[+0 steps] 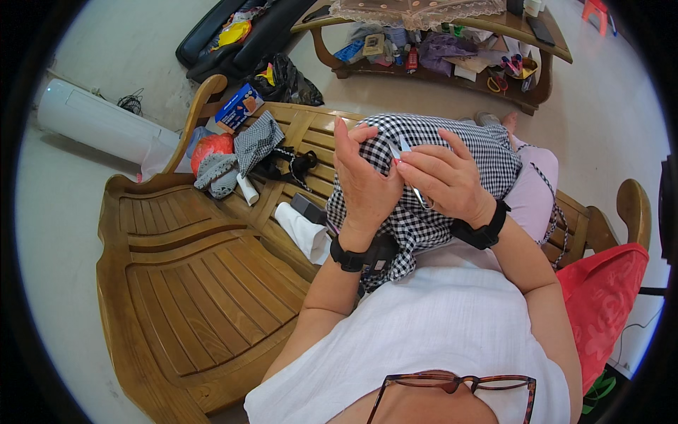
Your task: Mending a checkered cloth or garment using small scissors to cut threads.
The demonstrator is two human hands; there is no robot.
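Observation:
My right hand (pixel 445 177) grips a small pair of metal scissors (pixel 401 147) above my lap. Its blades are parted and point away from me; part of the handle shows below the fingers. My left hand (pixel 365 183) faces it with fingers raised and apart, and the thumb reaches to the fingers of my right hand near the blades. A small red spot shows there, too small to identify. Beneath both hands, a black-and-white gingham cloth (pixel 455 138) covers my lap. Black bands circle both wrists.
I sit on a slatted wooden bench (pixel 206 297). On its seat to my left lie a white cloth roll (pixel 302 230), a dark grey box (pixel 308 208), fabric pieces (pixel 259 143) and a blue carton (pixel 239 107). A low wooden table (pixel 561 47) with a cluttered shelf stands ahead.

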